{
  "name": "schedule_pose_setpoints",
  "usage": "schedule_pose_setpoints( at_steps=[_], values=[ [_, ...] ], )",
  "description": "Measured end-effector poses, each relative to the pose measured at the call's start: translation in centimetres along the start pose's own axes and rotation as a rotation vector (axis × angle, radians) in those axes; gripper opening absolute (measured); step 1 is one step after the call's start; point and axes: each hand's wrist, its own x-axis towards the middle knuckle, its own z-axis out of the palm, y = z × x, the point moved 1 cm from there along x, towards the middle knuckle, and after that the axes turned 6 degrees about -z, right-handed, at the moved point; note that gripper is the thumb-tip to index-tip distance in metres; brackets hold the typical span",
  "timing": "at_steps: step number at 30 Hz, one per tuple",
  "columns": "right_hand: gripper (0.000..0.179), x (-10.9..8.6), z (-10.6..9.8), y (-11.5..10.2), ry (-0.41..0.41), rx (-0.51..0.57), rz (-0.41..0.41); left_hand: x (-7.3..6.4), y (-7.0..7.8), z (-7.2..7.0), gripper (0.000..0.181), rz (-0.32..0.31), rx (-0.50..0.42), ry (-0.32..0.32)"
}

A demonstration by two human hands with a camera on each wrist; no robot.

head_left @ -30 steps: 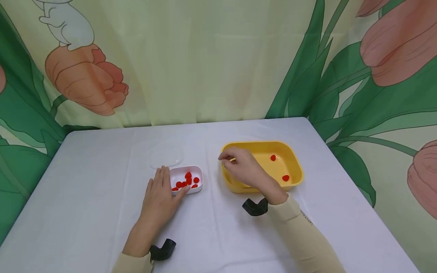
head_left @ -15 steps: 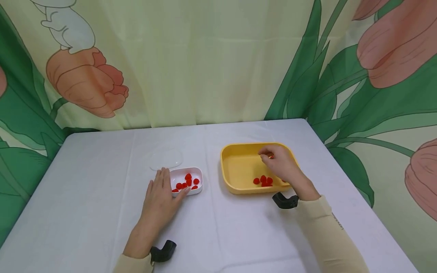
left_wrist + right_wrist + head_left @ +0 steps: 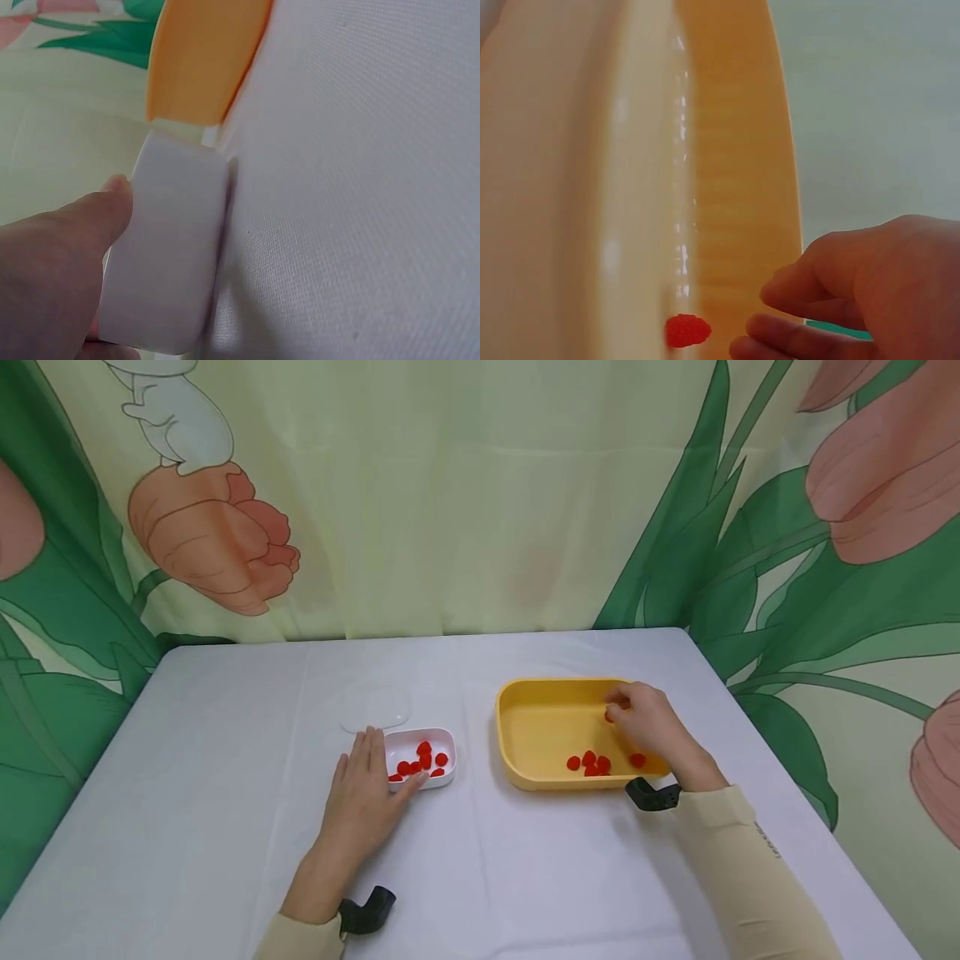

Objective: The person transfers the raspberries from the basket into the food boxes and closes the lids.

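Two beige sleeves, a black angular wrist piece at each cuff, reach over a worktop covered in white cloth, its fine weave plain from my left wrist. My left grip lies flat, fingers straight along the left side of a small, smooth white box with rounded corners, thumb at its near rim. In it lie small, roundish red pieces. My right grip is loosely curved, thumb and fingertips parted, over the right part of a glossy yellow rounded tray. Near the tray's front wall lies a cluster of red pieces, one more to its right. Behind the box rests a thin transparent cover; a pale yellow curtain printed with tulips hangs beyond.

The right wrist view shows a gap between my fingertips and a bumpy red piece; from my head, my fingers partly cover the piece there. The left wrist view shows the box's outer wall and hides its contents. The cover's outline is faint, and a printed white animal is cut off above.
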Motion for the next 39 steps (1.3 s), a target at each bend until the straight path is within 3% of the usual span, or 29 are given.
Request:
schedule_pose_setpoints(
  at_steps=[13, 29, 39],
  values=[
    [0.033, 0.9, -1.0, 0.6, -0.021, -0.008, 0.025, -0.1, 0.6, -0.2, 0.097, 0.006, -0.020, 0.017],
    [0.040, 1.8, 0.6, 1.5, -0.211, -0.081, 0.062, 0.0, 0.3, -0.1, 0.097, 0.003, -0.026, 0.006],
    [0.027, 1.2, 1.2, 1.3, -0.167, -0.072, 0.015, -0.2, 0.0, -0.1, 0.097, -0.003, -0.017, 0.011]
  ],
)
